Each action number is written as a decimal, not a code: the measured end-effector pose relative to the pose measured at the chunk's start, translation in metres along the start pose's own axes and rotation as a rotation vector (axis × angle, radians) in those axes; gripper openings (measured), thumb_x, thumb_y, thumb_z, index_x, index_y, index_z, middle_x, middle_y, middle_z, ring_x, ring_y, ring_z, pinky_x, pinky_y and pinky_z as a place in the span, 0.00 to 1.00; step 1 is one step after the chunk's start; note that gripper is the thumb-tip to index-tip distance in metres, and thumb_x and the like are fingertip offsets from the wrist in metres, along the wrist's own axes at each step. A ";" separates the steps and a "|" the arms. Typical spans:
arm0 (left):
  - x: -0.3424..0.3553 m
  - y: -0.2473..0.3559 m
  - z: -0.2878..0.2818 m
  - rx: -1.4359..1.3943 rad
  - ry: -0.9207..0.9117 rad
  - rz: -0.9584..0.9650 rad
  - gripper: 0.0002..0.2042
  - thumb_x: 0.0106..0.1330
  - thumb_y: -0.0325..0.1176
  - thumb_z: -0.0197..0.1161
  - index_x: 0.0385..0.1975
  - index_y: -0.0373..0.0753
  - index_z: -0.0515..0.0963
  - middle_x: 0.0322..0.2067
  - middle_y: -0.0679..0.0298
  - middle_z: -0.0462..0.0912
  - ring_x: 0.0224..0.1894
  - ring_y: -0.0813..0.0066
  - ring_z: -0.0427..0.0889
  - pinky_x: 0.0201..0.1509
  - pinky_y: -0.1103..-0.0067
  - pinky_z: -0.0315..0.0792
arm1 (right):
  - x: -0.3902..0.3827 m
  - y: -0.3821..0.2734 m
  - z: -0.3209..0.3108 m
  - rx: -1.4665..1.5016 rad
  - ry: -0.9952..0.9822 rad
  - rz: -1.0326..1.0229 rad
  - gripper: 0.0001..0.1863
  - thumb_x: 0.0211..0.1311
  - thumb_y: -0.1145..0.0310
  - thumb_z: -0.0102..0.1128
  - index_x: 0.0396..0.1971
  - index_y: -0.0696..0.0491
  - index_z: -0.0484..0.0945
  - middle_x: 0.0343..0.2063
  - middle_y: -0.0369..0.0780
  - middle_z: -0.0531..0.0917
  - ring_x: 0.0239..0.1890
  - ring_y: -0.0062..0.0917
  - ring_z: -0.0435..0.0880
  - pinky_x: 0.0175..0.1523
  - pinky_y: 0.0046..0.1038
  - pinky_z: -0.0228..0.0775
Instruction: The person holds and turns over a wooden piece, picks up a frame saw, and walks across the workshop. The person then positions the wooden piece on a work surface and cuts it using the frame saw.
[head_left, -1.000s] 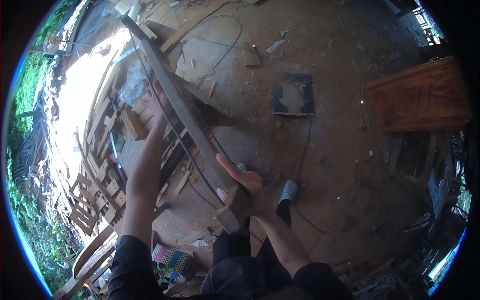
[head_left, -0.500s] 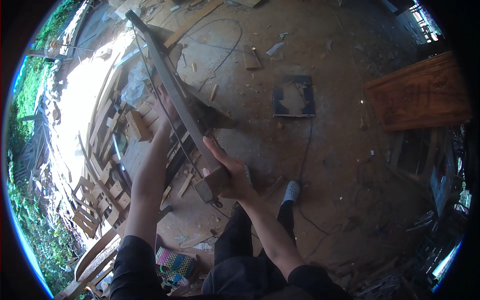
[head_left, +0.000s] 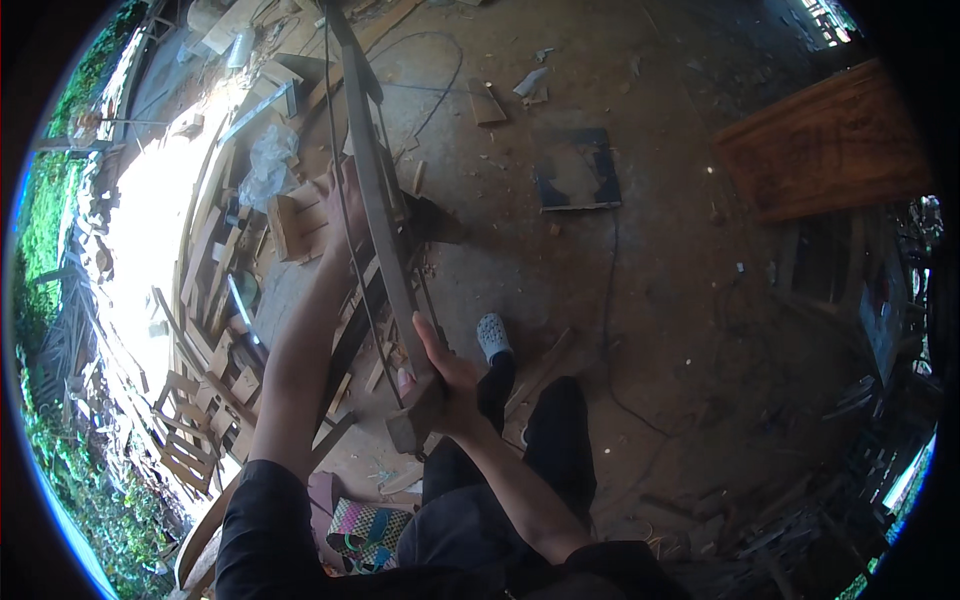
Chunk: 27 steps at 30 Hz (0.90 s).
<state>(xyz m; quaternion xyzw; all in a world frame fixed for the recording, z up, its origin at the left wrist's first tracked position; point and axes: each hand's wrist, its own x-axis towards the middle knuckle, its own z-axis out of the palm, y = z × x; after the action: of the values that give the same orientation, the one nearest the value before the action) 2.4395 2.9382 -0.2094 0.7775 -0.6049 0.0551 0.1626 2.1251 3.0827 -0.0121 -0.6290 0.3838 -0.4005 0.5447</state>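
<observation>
A long wooden frame saw (head_left: 378, 215) slants from the top of the view down toward my body, a thin cord or rod running along its left side. My right hand (head_left: 447, 385) is closed around the saw's near end, just above its blocky wooden end piece (head_left: 412, 420). Beyond and to the left, my left hand (head_left: 347, 205) reaches past the saw, its fingers stretched out over the work surface and partly hidden by the frame. Beside that hand lies a light wooden block (head_left: 286, 228). What lies directly under the left palm is hidden.
Offcuts and boards (head_left: 215, 400) pile up at left, near a clear plastic bag (head_left: 270, 165). A dark flat panel (head_left: 578, 168) and a cable (head_left: 610, 330) lie on the floor. A reddish-brown wooden panel (head_left: 830, 145) stands at right. A woven bag (head_left: 370, 530) sits by my legs.
The saw has swung more upright in view, its far end shifting right and its near end drawn closer to me. My legs have shifted. My left hand stays by the block.
</observation>
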 end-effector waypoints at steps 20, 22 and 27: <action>0.016 0.017 -0.014 -0.059 0.072 -0.059 0.18 0.73 0.44 0.53 0.52 0.38 0.72 0.53 0.54 0.76 0.65 0.54 0.72 0.70 0.30 0.45 | -0.008 -0.014 0.044 -0.055 0.223 0.115 0.37 0.64 0.64 0.60 0.72 0.59 0.65 0.41 0.45 0.86 0.34 0.26 0.85 0.45 0.28 0.78; 0.016 0.015 -0.015 -0.056 0.119 -0.041 0.17 0.72 0.44 0.53 0.50 0.38 0.73 0.52 0.53 0.77 0.64 0.54 0.73 0.70 0.30 0.45 | -0.032 0.000 0.050 -0.119 0.242 0.081 0.40 0.63 0.65 0.58 0.74 0.60 0.60 0.24 0.30 0.73 0.29 0.14 0.72 0.42 0.19 0.67; 0.013 0.011 -0.014 -0.039 0.041 -0.046 0.22 0.74 0.47 0.51 0.56 0.36 0.72 0.56 0.52 0.75 0.67 0.54 0.71 0.72 0.31 0.45 | -0.106 0.020 0.059 -0.024 0.253 0.152 0.43 0.61 0.65 0.59 0.76 0.60 0.56 0.23 0.30 0.73 0.24 0.15 0.70 0.36 0.20 0.66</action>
<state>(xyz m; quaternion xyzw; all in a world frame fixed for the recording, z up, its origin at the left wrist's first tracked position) 2.4341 2.9283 -0.1901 0.7867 -0.5842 0.0553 0.1916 2.1374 3.2000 -0.0461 -0.5490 0.5006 -0.4297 0.5132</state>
